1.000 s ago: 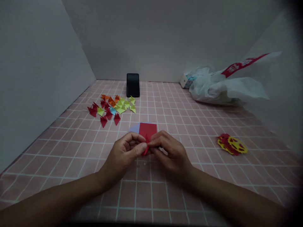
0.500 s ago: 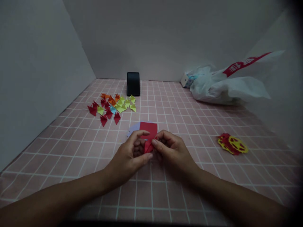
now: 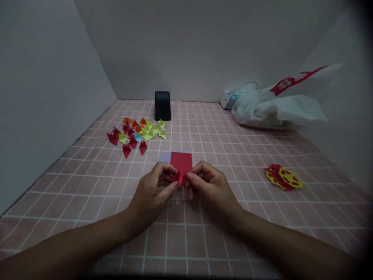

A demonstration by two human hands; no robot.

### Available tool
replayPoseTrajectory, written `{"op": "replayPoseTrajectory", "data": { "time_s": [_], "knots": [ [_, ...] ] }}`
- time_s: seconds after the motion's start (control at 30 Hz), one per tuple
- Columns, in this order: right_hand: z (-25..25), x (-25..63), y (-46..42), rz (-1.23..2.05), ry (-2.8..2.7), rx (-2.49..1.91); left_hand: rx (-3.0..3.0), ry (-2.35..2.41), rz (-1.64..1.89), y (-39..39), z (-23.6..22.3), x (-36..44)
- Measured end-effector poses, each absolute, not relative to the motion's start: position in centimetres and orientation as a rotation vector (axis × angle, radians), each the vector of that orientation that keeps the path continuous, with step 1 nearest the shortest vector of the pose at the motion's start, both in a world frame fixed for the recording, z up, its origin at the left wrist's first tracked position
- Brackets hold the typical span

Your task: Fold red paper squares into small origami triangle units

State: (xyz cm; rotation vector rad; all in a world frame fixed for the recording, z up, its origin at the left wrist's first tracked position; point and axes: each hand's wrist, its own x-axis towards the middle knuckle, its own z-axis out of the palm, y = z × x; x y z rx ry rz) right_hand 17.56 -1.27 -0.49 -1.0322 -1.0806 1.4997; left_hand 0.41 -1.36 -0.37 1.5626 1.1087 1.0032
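A small folded red paper (image 3: 182,179) is pinched between my two hands above the table. My left hand (image 3: 154,186) grips its left side between thumb and fingers. On the other side, my right hand (image 3: 210,182) pinches it with thumb and forefinger. Just behind the hands lies a flat red paper square (image 3: 181,158), on top of pale purple paper (image 3: 164,157). The fingers hide part of the folded paper. Farther off to the left, several small folded paper cranes (image 3: 133,140) in red, orange, yellow and blue lie in a group.
A black phone (image 3: 162,105) leans upright at the back. Red and yellow paper cut-outs (image 3: 284,177) lie to the right. A white plastic bag (image 3: 268,111) and a small box (image 3: 226,100) stand at the back right. Pale walls enclose the pink gridded table (image 3: 233,147).
My left fingers have closed onto the red paper's left side, where they were more spread before. The folded paper has turned slightly and shows a pointed flap. The camera view has shifted a little.
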Motion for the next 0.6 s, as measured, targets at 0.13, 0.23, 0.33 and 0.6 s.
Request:
{"op": "replayPoseTrajectory", "data": {
  "time_s": [0.13,0.23,0.33,0.6],
  "knots": [
    [-0.6,17.5,-1.4,1.489,-1.041,-1.004,1.552,1.089,1.035,-1.5,-0.5,0.4],
    [-0.6,17.5,-1.5,1.483,-1.044,-1.002,1.638,1.089,1.039,-1.6,-0.6,0.4],
    [-0.5,17.5,-1.5,1.500,-1.071,-1.029,1.735,1.151,1.034,-1.4,-0.5,0.3],
    [-0.4,17.4,-1.4,1.509,-1.084,-1.018,1.627,1.148,1.064,-1.1,0.4,0.2]
  ]
}}
